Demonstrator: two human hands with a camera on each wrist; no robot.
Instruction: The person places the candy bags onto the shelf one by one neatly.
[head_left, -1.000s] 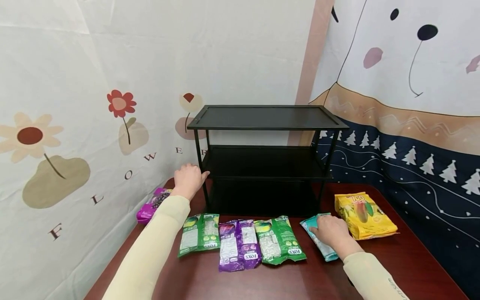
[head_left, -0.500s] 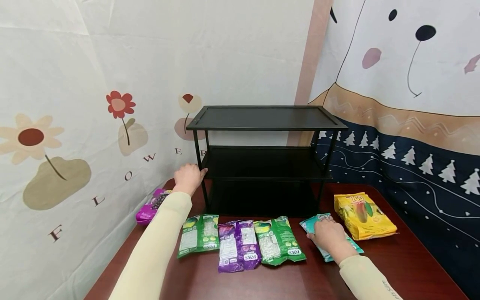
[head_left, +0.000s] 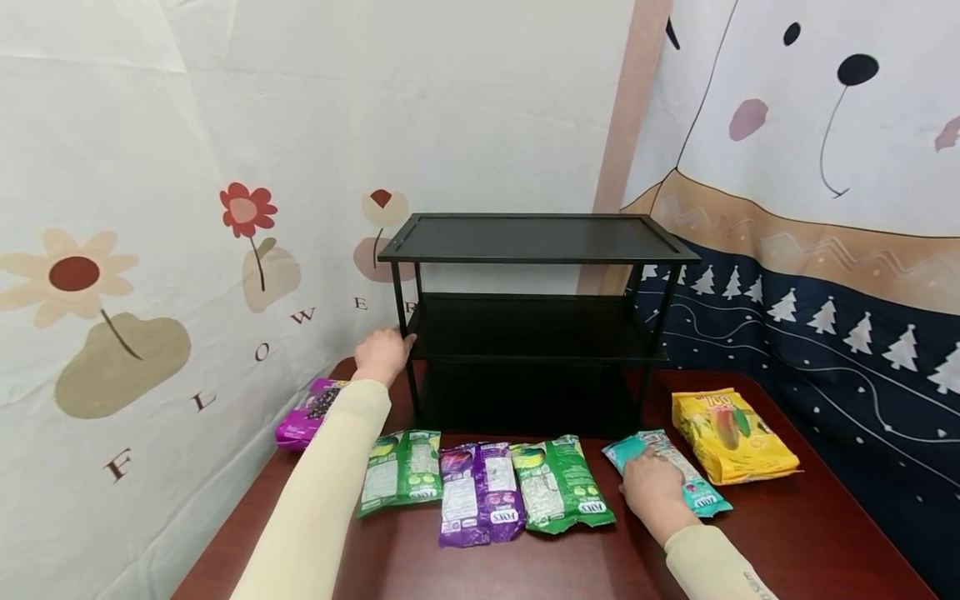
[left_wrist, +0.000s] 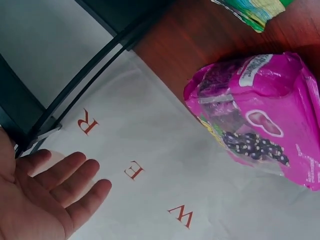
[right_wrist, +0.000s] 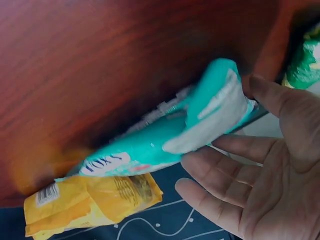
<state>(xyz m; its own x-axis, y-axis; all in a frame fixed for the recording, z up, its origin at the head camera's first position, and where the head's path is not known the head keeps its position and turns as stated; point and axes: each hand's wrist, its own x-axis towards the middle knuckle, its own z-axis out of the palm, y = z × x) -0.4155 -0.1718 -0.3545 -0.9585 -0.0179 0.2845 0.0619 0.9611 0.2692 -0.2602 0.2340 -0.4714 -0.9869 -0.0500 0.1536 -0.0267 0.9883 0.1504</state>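
Resting at the front left post (head_left: 400, 292) of a black rack (head_left: 525, 237), the left hand (head_left: 381, 357) turns its thumb inward in the head view, while the right hand (head_left: 652, 485) lies over the left part of a teal packet (head_left: 693, 479). That packet is toward the table's (head_left: 555, 575) right edge, with a yellow packet (head_left: 735, 437) between it and that edge; a purple packet (head_left: 480, 496) lies between 2 green packets (head_left: 558, 483), and a magenta packet (head_left: 311, 412) sits by the left edge. From the left wrist, 4 fingers extend loosely, clamped on nothing, well apart from the magenta packet. From the right wrist, thumb and fingers stand apart, the teal packet just by the fingertips; blur makes it hard to tell how firm any contact is. Good handling, I'd judge, means meeting the packet evenly from both sides, pressing softly so the film does not crumple, avoiding the yellow packet, and putting only light pressure on the post.
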